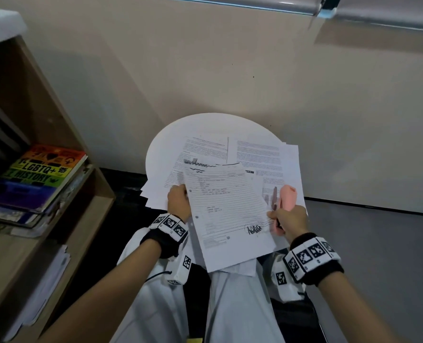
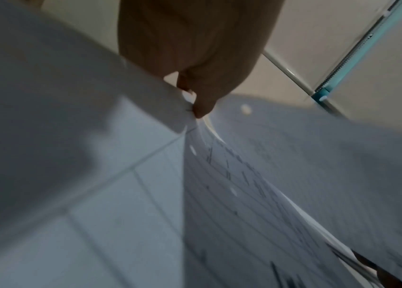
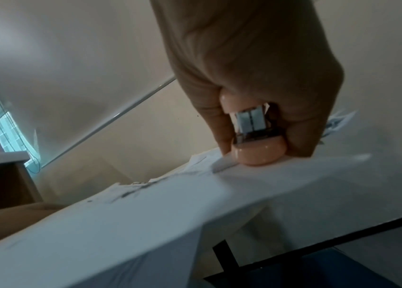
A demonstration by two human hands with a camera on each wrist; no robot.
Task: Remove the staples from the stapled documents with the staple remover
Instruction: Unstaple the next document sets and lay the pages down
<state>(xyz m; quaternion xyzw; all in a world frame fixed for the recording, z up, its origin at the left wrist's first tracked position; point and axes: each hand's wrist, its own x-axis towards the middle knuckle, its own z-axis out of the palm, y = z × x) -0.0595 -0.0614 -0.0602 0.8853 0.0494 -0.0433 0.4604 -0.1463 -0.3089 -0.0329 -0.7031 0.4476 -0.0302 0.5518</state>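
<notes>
A lined, printed document [image 1: 227,214] with a scrawled signature is held up over my lap between both hands. My left hand [image 1: 179,200] pinches its upper left corner; in the left wrist view the thumb and fingers [image 2: 195,93] clamp several sheets [image 2: 244,194] together there. My right hand [image 1: 288,219] grips the pink staple remover [image 1: 287,198] and also holds the document's right edge. In the right wrist view the pink staple remover [image 3: 256,154] with its metal part sits inside my curled fingers, against the paper [image 3: 145,214]. No staple is discernible.
A small round white table [image 1: 161,147] carries more loose printed sheets [image 1: 257,154] against the beige wall. At left stands a wooden shelf [image 1: 91,194] with stacked books, a rainbow-covered one [image 1: 44,169] on top. Grey floor lies to the right.
</notes>
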